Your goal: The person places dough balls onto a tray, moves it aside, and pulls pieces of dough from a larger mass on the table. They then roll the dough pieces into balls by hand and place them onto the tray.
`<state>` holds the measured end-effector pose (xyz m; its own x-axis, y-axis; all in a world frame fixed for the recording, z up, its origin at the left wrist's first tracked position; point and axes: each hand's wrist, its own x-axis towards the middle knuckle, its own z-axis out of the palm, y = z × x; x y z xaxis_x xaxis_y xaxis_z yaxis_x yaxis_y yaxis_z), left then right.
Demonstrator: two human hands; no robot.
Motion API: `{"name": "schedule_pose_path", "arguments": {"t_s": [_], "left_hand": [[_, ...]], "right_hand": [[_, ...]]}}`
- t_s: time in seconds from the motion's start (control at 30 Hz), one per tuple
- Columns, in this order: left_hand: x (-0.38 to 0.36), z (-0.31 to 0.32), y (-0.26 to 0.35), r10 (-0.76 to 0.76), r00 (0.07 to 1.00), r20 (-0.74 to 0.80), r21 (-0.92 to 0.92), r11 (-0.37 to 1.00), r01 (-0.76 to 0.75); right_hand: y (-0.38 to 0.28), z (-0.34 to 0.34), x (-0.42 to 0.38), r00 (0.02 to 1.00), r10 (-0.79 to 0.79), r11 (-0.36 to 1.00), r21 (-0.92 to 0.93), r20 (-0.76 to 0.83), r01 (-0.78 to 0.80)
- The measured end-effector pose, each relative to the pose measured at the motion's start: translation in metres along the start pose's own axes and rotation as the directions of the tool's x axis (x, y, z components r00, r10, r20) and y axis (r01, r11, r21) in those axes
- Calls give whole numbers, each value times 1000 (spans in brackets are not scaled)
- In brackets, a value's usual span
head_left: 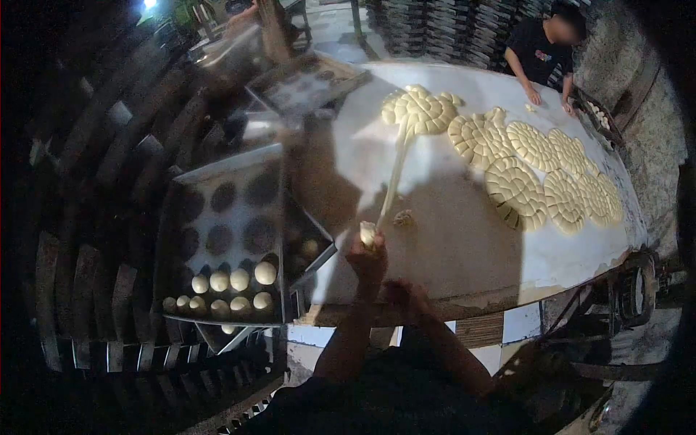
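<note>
Over floured table, raised left hand pinches dough rope; right hand low, grip unclear.

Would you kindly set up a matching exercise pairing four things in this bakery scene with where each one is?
Things:
1. Dough rope
2. Dough balls
3. Coils
4. Co-worker

Places:
A. At the table's far end
B. In the tray's near rows
C. Spread across the table's right half
D. Stretched from the left hand to a far coil

Pairs: 1-D, 2-B, 3-C, 4-A
</note>
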<state>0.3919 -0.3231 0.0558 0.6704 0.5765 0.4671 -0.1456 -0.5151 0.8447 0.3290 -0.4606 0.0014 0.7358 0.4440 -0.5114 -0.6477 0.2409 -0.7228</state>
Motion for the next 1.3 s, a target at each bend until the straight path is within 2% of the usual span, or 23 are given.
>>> {"name": "schedule_pose_path", "arguments": {"t_s": [0.1,0.13,0.17,0.2,0.23,0.27,0.33,0.4,0.47,0.53,0.57,0.6,0.63,0.67,0.7,0.73,0.8,0.87,0.93,0.97,1.07,1.13,1.3], "left_hand": [[-19,-16,14,-67,998,-17,-60,996,66],[-19,-26,23,-57,998,-20,-63,996,55],[-16,-40,36,-59,997,-39,-91,994,55],[-13,-54,48,-65,996,-56,-116,992,58],[-11,-68,55,-96,995,-12,-90,991,95],[-10,-77,51,-50,998,-31,-143,989,45],[-5,-109,84,-7,1000,-30,-128,992,4],[-9,-138,97,-18,999,-45,-176,984,10],[-15,-169,114,-134,991,-24,-192,973,127],[-27,-200,120,-161,987,-4,-126,979,160],[-40,-214,108,-48,998,-28,-105,993,45],[-51,-227,105,-32,998,-63,-121,992,24],[-60,-241,108,-19,995,-103,-136,991,5],[-67,-254,111,-7,990,-143,-155,988,-16],[-73,-266,112,6,982,-189,-169,985,-39],[-76,-272,121,33,964,-265,-233,967,-97],[-76,-294,133,-48,946,-321,-135,991,5],[-80,-311,136,5,920,-392,-68,997,-35],[-82,-326,140,80,881,-466,4,996,-88],[-81,-331,142,115,860,-498,42,993,-108],[-77,-345,150,205,788,-580,139,979,-152],[-75,-351,155,251,747,-615,197,967,-163],[-62,-373,158,365,625,-691,352,924,-150]], "right_hand": [[-21,33,9,981,-187,978,-83,51,191],[-29,40,24,988,-99,959,276,115,64],[-41,49,34,977,-38,807,583,209,-93],[-48,57,39,976,-45,808,582,213,-90],[-57,72,35,953,-263,939,269,151,216],[-62,81,21,925,-339,941,55,169,335],[-88,113,-23,851,-485,764,-376,201,525],[-65,135,-39,902,-431,888,-178,-4,423],[-13,128,-21,667,-738,606,-333,103,722],[-16,144,-65,472,-804,48,-751,362,659],[-16,146,-76,468,-776,3,-740,422,673],[-16,158,-96,485,-773,22,-747,409,665],[-19,174,-117,787,-602,650,-491,133,580],[-20,184,-131,975,-220,975,-14,27,220],[-18,179,-142,959,-266,878,-388,96,282],[-20,184,-153,964,-254,883,-390,76,263],[-32,197,-178,930,-311,878,-316,195,360],[-38,201,-188,949,-224,821,-481,223,307],[-38,206,-195,797,-350,809,-269,493,522],[-36,208,-197,796,-348,810,-268,496,522],[-31,218,-201,468,-532,595,-82,706,800],[-19,235,-204,238,-715,394,98,658,914],[-30,266,-206,26,-735,317,310,677,896]]}}
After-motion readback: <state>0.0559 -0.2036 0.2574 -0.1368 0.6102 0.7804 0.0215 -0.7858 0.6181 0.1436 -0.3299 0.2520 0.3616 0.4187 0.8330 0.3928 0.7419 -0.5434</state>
